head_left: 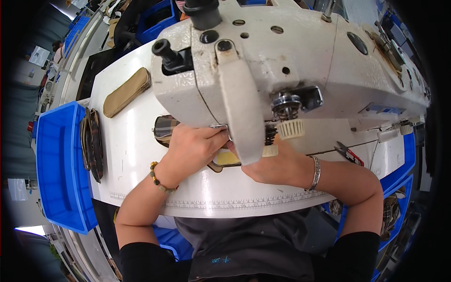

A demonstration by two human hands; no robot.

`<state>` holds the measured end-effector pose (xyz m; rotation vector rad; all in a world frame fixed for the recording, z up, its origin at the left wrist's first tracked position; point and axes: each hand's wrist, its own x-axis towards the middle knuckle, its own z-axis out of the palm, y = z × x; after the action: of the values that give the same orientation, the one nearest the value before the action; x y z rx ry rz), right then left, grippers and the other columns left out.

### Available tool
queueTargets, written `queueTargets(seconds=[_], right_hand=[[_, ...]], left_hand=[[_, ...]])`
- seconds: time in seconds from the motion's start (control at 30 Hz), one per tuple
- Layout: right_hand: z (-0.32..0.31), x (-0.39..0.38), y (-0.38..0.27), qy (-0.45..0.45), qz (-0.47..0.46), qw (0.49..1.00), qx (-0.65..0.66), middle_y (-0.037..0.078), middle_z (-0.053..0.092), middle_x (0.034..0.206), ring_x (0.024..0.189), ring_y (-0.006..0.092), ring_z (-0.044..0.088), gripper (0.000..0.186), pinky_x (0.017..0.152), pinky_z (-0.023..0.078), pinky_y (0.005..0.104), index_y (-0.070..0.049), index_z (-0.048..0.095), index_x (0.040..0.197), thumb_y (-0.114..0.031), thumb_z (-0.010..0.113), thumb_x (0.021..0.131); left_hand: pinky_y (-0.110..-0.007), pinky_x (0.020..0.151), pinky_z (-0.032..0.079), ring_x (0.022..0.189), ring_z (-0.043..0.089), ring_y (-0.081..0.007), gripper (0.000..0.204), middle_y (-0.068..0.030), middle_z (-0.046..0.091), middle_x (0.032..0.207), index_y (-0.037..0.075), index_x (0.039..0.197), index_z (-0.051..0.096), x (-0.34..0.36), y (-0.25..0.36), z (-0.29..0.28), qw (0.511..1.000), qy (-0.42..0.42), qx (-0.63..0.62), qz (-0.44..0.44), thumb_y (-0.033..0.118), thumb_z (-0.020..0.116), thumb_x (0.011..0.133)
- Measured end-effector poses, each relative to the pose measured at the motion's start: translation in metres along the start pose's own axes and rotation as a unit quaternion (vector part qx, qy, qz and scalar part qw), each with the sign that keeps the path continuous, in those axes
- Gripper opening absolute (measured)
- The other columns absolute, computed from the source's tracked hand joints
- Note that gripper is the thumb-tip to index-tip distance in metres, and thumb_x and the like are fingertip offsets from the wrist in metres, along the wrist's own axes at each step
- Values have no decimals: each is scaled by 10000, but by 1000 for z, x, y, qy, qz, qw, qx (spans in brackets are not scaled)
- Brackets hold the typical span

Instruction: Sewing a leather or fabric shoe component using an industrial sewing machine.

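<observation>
Right now your left hand (190,148) curls its fingers down on a plaid fabric piece (165,128), pinning it flat under the sewing machine (282,61) head so it can feed straight. Your right hand (272,164) steadies the yellowish part (226,158) beside the needle; whether its fingers are closed, you cannot tell. One tan pad (127,91) lies on the counter (127,155), one blue bin (58,164) at its left edge.

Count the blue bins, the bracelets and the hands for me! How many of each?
Blue bins: 3, left bin, one under the table, right bins
Bracelets: 2, beaded bracelet, silver bracelet
Hands: 2, left hand, right hand
Total: 7
</observation>
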<state>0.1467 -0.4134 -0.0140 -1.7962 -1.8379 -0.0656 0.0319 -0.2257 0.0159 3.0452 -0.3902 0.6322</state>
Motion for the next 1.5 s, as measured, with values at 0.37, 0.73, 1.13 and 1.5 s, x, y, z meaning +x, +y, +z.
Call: queueTargets(seconds=[0.37,0.73,1.13,1.5], right_hand=[[7,0,4,-22,36,999,21,124,656,725,602,300,655,221,537,524,437,-34,677,1071,-124,531,931],[32,-5,17,50,-28,998,-15,110,672,755,596,286,654,180,546,532,421,-51,672,1022,-144,545,934],[-7,6,5,-134,48,989,-25,39,603,720,680,232,627,208,580,496,397,-87,639,1064,-173,598,878],[-9,5,4,-113,17,993,3,58,588,700,544,303,613,111,524,505,424,-104,581,906,-146,630,816]], left_hand=[[-317,578,540,732,691,-167,303,18,728,939,123,918,758,4,0,5,999,33,-40,-11,77,738,619],[-321,626,548,712,695,-204,334,6,727,847,142,943,772,3,0,5,997,38,-64,-36,64,758,619],[-353,747,580,863,703,-295,482,-115,728,981,140,982,789,2,-14,-23,973,-8,-198,-114,-134,626,621],[-353,797,541,915,686,-231,383,-35,737,982,182,897,805,2,-10,-19,995,11,-50,-84,-17,688,591]])
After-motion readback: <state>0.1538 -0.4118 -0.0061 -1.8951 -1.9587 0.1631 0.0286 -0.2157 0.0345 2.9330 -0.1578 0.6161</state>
